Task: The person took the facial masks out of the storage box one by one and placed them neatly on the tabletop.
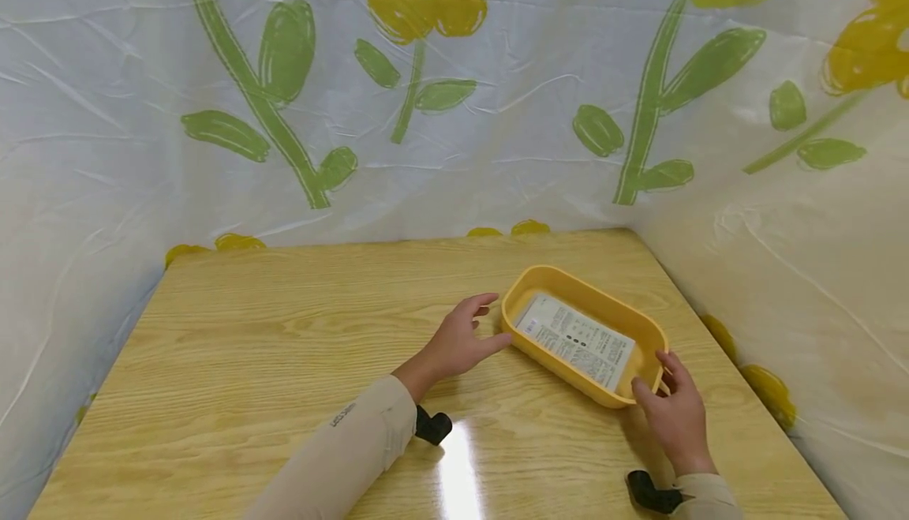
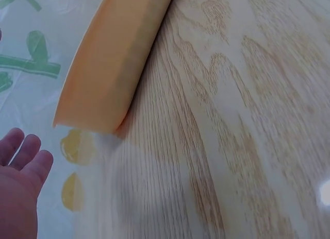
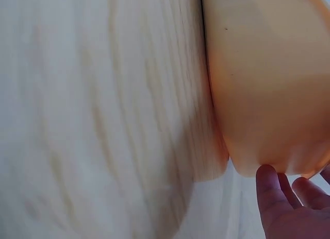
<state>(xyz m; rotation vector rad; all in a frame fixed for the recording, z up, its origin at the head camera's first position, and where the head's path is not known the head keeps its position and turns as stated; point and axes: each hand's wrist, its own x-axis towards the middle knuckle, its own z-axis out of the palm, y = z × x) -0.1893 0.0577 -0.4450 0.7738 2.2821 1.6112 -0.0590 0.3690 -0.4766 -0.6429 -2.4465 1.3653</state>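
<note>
A yellow rounded tray (image 1: pixel 585 299) sits angled on the wooden table, toward its right side. Inside lies a flat white printed sheet or packet (image 1: pixel 578 338) with small dark text and several black dots. My left hand (image 1: pixel 458 338) is just off the tray's left end, thumb and fingers spread around that corner and holding nothing. In the left wrist view its fingers (image 2: pixel 33 164) show apart from the tray wall. At the opposite end, my right hand (image 1: pixel 675 409) has its thumb and fingertips right at the rim. The right wrist view shows the fingers (image 3: pixel 273 192) loosely extended against the end wall.
A wood-grain table (image 1: pixel 284 331) spreads out under both arms. White fabric (image 1: pixel 497 125) printed with yellow flowers and green leaves hangs at the back and both sides. Black wrist mounts (image 1: pixel 433 427) stick out below the sleeves. Light glares off the table near the front.
</note>
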